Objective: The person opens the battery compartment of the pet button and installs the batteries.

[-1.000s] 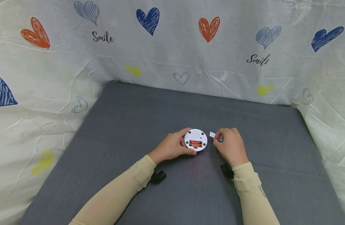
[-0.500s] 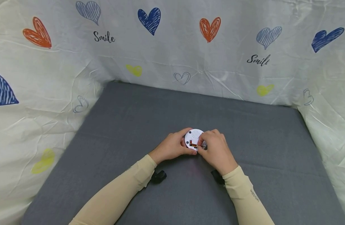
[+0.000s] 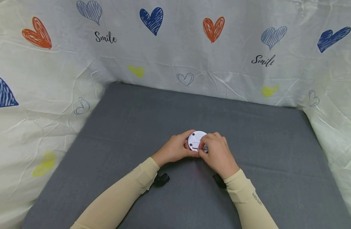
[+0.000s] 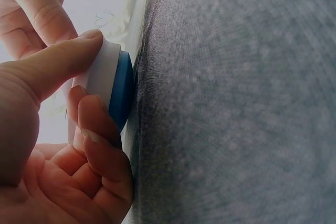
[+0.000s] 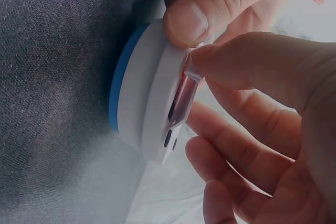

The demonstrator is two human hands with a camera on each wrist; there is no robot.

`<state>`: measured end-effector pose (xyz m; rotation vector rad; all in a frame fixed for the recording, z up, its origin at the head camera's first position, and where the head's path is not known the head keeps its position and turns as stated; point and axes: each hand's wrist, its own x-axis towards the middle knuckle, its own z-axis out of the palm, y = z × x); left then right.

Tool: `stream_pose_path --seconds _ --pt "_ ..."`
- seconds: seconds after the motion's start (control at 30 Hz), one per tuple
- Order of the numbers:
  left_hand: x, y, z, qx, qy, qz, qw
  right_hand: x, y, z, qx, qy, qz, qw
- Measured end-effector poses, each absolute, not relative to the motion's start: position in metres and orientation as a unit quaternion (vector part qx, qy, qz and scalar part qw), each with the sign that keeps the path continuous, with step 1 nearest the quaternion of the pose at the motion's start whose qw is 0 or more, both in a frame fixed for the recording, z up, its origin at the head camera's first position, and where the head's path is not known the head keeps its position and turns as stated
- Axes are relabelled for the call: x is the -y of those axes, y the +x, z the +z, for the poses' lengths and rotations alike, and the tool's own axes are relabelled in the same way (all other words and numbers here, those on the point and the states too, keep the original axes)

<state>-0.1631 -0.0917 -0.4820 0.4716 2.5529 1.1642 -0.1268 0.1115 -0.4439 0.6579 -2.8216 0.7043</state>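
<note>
A round white device point(image 3: 197, 136) with speaker holes and small dark feet lies back side up over the grey cloth. Its other face is blue, as the blue rim point(image 4: 122, 90) in the left wrist view shows. My left hand point(image 3: 175, 146) grips it from the left, thumb along the near edge. With thumb and fingertips, my right hand point(image 3: 219, 155) pinches a small white battery cover point(image 3: 195, 145) that lies over the battery opening. In the right wrist view the cover point(image 5: 185, 100) sits slightly raised, with a sliver of red showing at its edge. The batteries are otherwise hidden.
Dark grey cloth point(image 3: 152, 111) covers the table. A white curtain point(image 3: 175, 47) printed with hearts and "Smile" hangs behind and at both sides. Each wrist carries a black camera mount, the left mount point(image 3: 162, 180) and the right mount point(image 3: 219, 181).
My right hand has moved left to the device, bringing the white cover over the batteries, which were exposed a second ago. The left hand and device have stayed in place.
</note>
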Motion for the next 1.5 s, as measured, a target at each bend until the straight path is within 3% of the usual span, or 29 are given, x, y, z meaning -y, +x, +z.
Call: stream_pose_path --seconds 0.67,0.87,0.97,1.2,1.5 --pt "0.090 -0.164 -0.481 -0.884 0.162 0.410 0.156 -0.114 -0.128 -0.446 0.941 0.226 0.233 0.096" --pt "0.088 -0.164 -0.480 -0.889 0.159 0.400 0.159 -0.122 -0.134 -0.447 0.943 0.168 0.270 0.096" --pt "0.088 -0.163 -0.480 -0.891 0.149 0.397 0.163 -0.126 -0.136 -0.447 0.952 0.131 0.267 0.074" --pt "0.089 -0.164 -0.479 -0.888 0.143 0.403 0.167 -0.133 -0.140 -0.446 0.955 0.093 0.279 -0.042" --pt "0.089 -0.163 -0.479 -0.888 0.147 0.403 0.165 -0.132 -0.140 -0.448 0.952 0.088 0.287 -0.061"
